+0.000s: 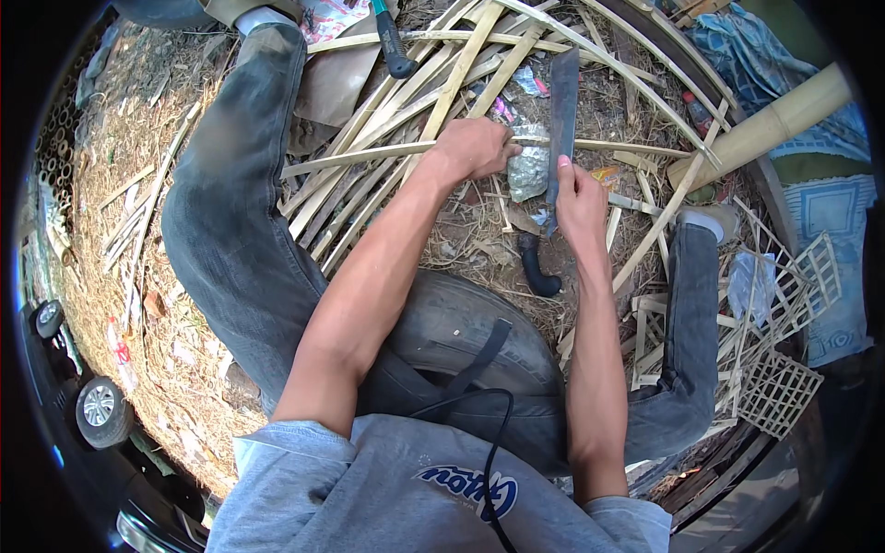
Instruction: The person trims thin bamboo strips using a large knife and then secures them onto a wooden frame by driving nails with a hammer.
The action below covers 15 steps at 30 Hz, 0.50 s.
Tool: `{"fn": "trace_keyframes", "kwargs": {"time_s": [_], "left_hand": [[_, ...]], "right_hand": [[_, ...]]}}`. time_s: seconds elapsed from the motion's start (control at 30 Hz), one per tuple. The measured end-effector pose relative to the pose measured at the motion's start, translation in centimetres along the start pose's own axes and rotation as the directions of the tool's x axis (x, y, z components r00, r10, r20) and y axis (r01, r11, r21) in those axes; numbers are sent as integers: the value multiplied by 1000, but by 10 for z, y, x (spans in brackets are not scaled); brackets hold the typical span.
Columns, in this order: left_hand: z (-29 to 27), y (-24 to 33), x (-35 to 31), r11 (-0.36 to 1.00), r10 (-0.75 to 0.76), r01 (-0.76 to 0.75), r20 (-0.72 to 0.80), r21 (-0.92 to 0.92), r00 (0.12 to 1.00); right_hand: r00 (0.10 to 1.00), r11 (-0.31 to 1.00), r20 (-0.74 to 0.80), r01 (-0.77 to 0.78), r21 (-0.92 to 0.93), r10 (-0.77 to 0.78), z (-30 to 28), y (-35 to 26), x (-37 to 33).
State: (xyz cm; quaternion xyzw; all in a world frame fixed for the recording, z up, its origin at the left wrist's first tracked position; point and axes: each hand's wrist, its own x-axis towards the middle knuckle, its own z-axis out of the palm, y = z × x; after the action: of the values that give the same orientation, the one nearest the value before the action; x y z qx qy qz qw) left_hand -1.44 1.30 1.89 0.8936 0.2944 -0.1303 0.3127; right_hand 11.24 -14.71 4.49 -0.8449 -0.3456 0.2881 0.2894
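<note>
My left hand point(475, 147) is closed round a long, pale bamboo strip point(369, 157), which runs crosswise in front of me. A long, flat, dark metal blade point(564, 101) points away from me, and my right hand point(581, 198) grips it partway along, thumb on top. The strip meets the blade just beyond my right fingers. Below the blade's near end lies a curved black handle point(536, 267); I cannot tell whether the two are joined. Between my hands, a crumpled clear plastic bag point(528, 175) rests on the ground.
Many split strips point(387, 115) lie piled ahead and left. A black-handled tool point(395, 51) is at the top, a thick bamboo pole point(765, 124) at the right. Woven lattice pieces point(779, 392) stand near my right leg. A tire point(470, 323) lies between my legs.
</note>
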Motion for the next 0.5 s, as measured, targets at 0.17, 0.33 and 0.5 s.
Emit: {"fn": "trace_keyframes", "kwargs": {"time_s": [0.17, 0.33, 0.5], "left_hand": [[-1, 6, 5, 999, 7, -5, 48, -36, 999], [-3, 2, 0, 1000, 16, -15, -20, 12, 1000], [2, 5, 4, 1000, 25, -25, -28, 14, 999]], "right_hand": [[988, 950, -88, 97, -297, -128, 11, 5, -17], [969, 964, -156, 155, -215, -191, -12, -35, -24], [881, 959, -396, 187, -211, -259, -1, -50, -28]]}}
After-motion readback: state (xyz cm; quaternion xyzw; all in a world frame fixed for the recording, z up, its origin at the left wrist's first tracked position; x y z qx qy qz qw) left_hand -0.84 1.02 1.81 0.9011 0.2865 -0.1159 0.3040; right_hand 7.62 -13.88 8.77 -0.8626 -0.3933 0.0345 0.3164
